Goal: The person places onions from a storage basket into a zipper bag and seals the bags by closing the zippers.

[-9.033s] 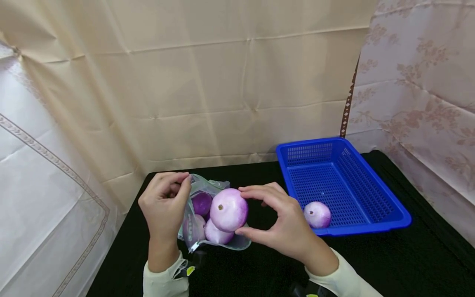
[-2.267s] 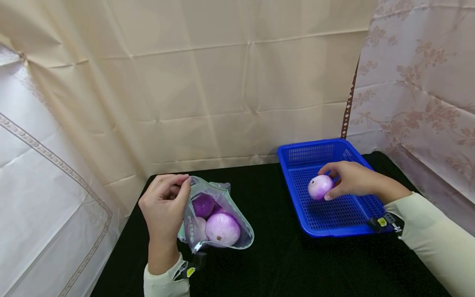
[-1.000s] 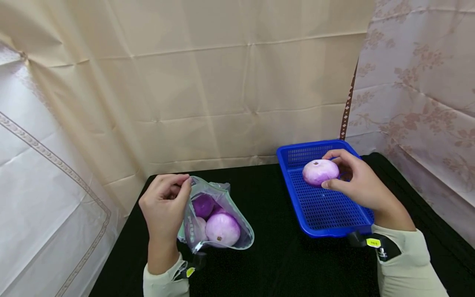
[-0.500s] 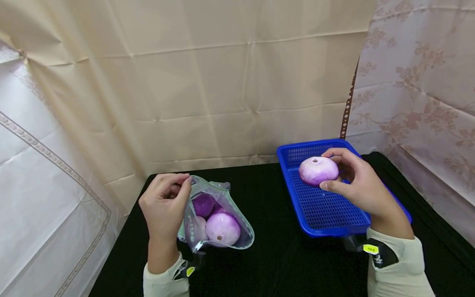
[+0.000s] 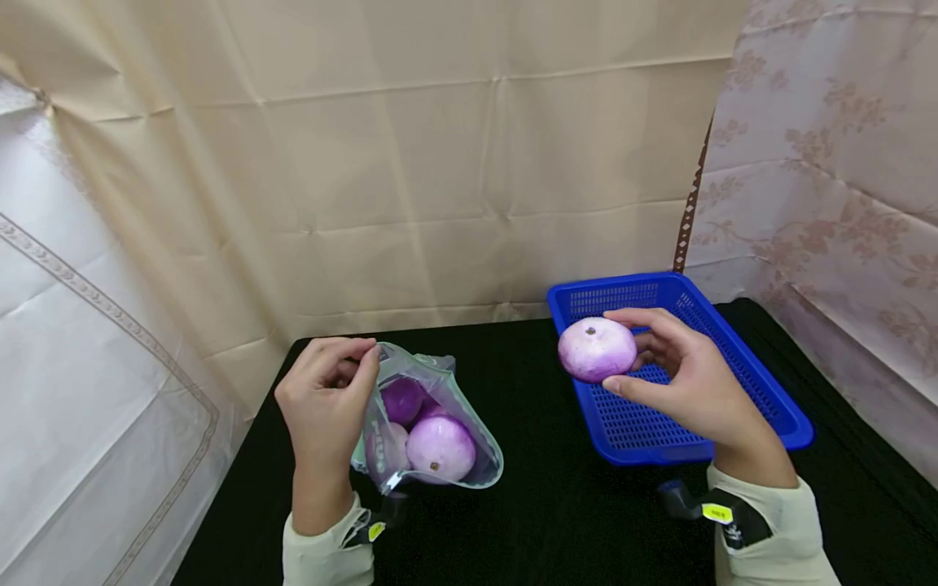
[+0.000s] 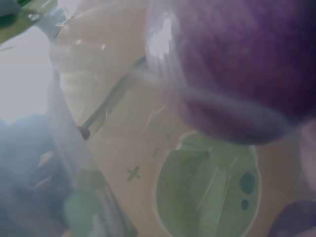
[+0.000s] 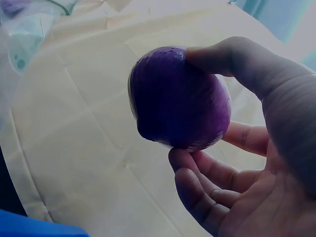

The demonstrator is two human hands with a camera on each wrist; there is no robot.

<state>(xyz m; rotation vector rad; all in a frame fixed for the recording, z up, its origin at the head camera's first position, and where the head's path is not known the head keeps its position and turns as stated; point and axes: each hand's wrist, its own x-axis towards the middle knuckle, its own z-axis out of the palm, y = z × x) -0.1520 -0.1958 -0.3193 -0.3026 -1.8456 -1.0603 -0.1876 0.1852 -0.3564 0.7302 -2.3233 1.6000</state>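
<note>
With thumb and fingers, my left hand (image 5: pixel 326 399) pinches the rim of a translucent plastic bag (image 5: pixel 478 460), whose mouth gapes toward the right. Several purple onions lie inside the bag; the nearest onion (image 5: pixel 440 448) is pale, with its root end facing down. In the left wrist view a large onion (image 6: pixel 232 64) shows blurred through the plastic. My right hand (image 5: pixel 685 382) grips another purple onion (image 5: pixel 597 350) between thumb and fingers, held above the left side of the blue basket (image 5: pixel 645 452). The right wrist view shows the thumb on one side of this onion (image 7: pixel 177 98) and fingertips on the other.
The blue basket stands at the right of a table with a black cloth (image 5: pixel 528 521). Black cloth separates bag and basket. A beige curtain (image 5: pixel 440 179) hangs behind, and a flowered curtain (image 5: pixel 843 203) closes off the right.
Nine seconds ago my right hand held an onion at the bag. Later it gripped one in the basket, then raised it and moved left. My left hand keeps its pinch on the bag.
</note>
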